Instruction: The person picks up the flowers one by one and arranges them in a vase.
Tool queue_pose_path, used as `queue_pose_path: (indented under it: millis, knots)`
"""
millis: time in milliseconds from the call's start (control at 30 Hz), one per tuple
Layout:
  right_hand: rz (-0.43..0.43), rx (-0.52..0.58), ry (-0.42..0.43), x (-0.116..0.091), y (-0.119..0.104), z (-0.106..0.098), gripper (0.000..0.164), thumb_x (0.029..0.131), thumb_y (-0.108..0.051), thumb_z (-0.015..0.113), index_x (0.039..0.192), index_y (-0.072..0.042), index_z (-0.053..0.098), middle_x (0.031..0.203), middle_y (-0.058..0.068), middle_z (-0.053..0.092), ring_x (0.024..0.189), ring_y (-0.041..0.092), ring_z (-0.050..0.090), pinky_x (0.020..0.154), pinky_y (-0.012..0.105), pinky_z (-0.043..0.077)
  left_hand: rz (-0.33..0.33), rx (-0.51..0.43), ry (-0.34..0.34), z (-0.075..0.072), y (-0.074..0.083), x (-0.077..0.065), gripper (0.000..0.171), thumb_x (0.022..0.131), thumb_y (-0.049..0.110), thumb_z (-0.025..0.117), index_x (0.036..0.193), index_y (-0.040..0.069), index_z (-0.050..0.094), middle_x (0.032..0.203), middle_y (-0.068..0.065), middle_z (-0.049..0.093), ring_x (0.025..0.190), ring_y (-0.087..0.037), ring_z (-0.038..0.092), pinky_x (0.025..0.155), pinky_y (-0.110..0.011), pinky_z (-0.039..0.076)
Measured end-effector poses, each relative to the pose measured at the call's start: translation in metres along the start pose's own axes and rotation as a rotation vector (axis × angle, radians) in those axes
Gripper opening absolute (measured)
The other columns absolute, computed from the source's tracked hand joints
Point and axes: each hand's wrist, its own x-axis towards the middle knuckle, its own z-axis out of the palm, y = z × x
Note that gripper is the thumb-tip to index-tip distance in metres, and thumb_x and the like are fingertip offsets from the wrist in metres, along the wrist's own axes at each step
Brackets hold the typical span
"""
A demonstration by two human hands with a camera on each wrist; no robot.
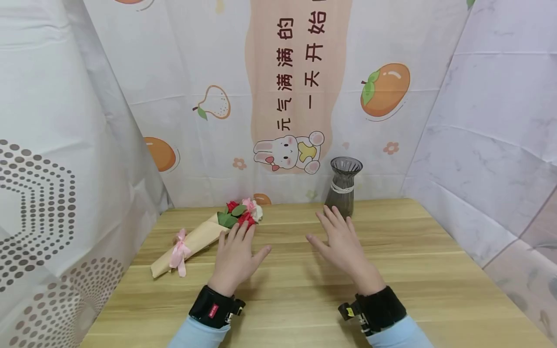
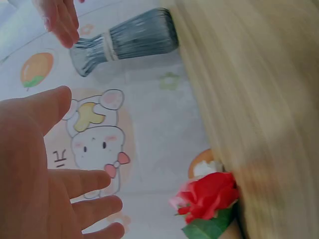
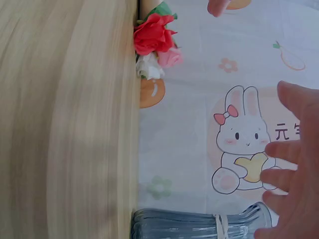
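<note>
On the left half of the table lies a bouquet (image 1: 197, 239) wrapped in tan paper, tied with a pink ribbon (image 1: 180, 252). Its red, pink and white flowers (image 2: 209, 196) point toward the back. My left hand (image 1: 237, 258) hovers near the flower end, fingers spread, holding nothing. A grey ribbed glass vase (image 1: 344, 186) with white string round its neck stands upright at the back right. In front of it, my right hand (image 1: 344, 244) is held out with spread fingers, also holding nothing. The right wrist view shows the vase (image 3: 174, 225) apart from the flowers (image 3: 153, 35).
A wooden table (image 1: 287, 299) spans the space below both hands. Behind it hangs a white cloth (image 1: 196, 154) printed with fruit, a rabbit and lettering. More cloth closes in the left side (image 1: 78, 121) and the right side (image 1: 491, 125).
</note>
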Motion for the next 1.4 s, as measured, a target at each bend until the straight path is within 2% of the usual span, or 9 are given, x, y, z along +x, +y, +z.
queue_pose_path:
  millis: [233,500,600,700,900,967,1100,1267,1400]
  knots:
    - [-0.085,0.189,0.137,0.001,-0.007,-0.003,0.066,0.1,-0.045,0.064,0.151,-0.008,0.047,0.163,0.011,0.031,0.152,0.034,0.019,0.117,0.063,0.016,0.026,-0.028,0.027,-0.014,0.003,-0.004,0.083,0.096,0.069,0.051,0.155,0.009,0.044,0.16,-0.014,0.038,0.148,-0.037,0.027,0.116,-0.065,0.013]
    - [-0.073,0.455,0.232,0.002,-0.01,-0.003,0.055,0.102,-0.032,0.064,0.151,-0.011,0.048,0.158,0.008,0.042,0.144,0.031,0.039,0.112,0.057,0.032,0.055,-0.063,0.064,-0.028,0.002,-0.007,0.079,0.095,0.063,0.06,0.151,0.008,0.048,0.156,-0.014,0.043,0.145,-0.036,0.034,0.114,-0.066,0.018]
    - [-0.062,0.56,0.244,0.002,-0.012,-0.004,0.054,0.103,-0.028,0.063,0.151,-0.011,0.047,0.156,0.006,0.045,0.14,0.031,0.043,0.112,0.053,0.034,0.06,-0.095,0.088,-0.033,-0.001,-0.007,0.076,0.094,0.057,0.066,0.148,0.006,0.051,0.154,-0.015,0.045,0.143,-0.037,0.036,0.114,-0.066,0.02]
    - [-0.043,0.695,0.234,0.002,-0.015,-0.005,0.051,0.104,-0.024,0.061,0.15,-0.008,0.047,0.154,0.008,0.046,0.142,0.03,0.041,0.114,0.049,0.034,0.058,-0.123,0.101,-0.037,-0.006,-0.006,0.075,0.093,0.054,0.069,0.147,0.005,0.052,0.152,-0.016,0.047,0.142,-0.037,0.038,0.114,-0.065,0.021]
    - [0.052,0.982,0.216,0.001,-0.019,-0.007,0.047,0.106,-0.02,0.058,0.147,-0.001,0.047,0.151,0.011,0.048,0.143,0.027,0.04,0.108,0.024,0.039,0.042,-0.162,0.139,-0.046,-0.015,-0.007,0.073,0.093,0.052,0.071,0.145,0.004,0.054,0.148,-0.016,0.052,0.14,-0.035,0.042,0.113,-0.06,0.027]
    - [0.087,1.064,0.215,0.002,-0.021,-0.006,0.047,0.107,-0.02,0.057,0.147,0.001,0.046,0.15,0.012,0.048,0.142,0.027,0.041,0.105,0.021,0.04,0.037,-0.177,0.155,-0.049,-0.019,-0.008,0.071,0.092,0.05,0.072,0.143,0.003,0.056,0.146,-0.017,0.053,0.138,-0.036,0.043,0.112,-0.06,0.029]
    - [0.15,1.204,0.216,0.003,-0.025,-0.004,0.047,0.107,-0.023,0.055,0.146,0.001,0.045,0.148,0.01,0.049,0.139,0.023,0.043,0.107,0.027,0.041,0.024,-0.194,0.167,-0.053,-0.028,-0.006,0.066,0.093,0.048,0.072,0.139,0.002,0.059,0.144,-0.018,0.055,0.136,-0.039,0.045,0.11,-0.06,0.032]
    - [0.196,1.381,0.203,0.006,-0.032,0.001,0.049,0.107,-0.024,0.054,0.146,0.003,0.043,0.147,0.012,0.046,0.14,0.027,0.041,0.113,0.047,0.036,0.008,-0.217,0.155,-0.056,-0.042,-0.005,0.066,0.096,0.048,0.068,0.141,0.002,0.057,0.143,-0.021,0.055,0.135,-0.044,0.045,0.109,-0.061,0.034]
    - [0.226,1.496,0.167,0.009,-0.039,0.005,0.049,0.108,-0.024,0.052,0.145,0.006,0.04,0.145,0.014,0.045,0.139,0.027,0.043,0.112,0.049,0.037,-0.019,-0.24,0.121,-0.06,-0.052,-0.006,0.065,0.097,0.047,0.067,0.143,0.003,0.055,0.144,-0.022,0.053,0.135,-0.045,0.045,0.108,-0.063,0.035]
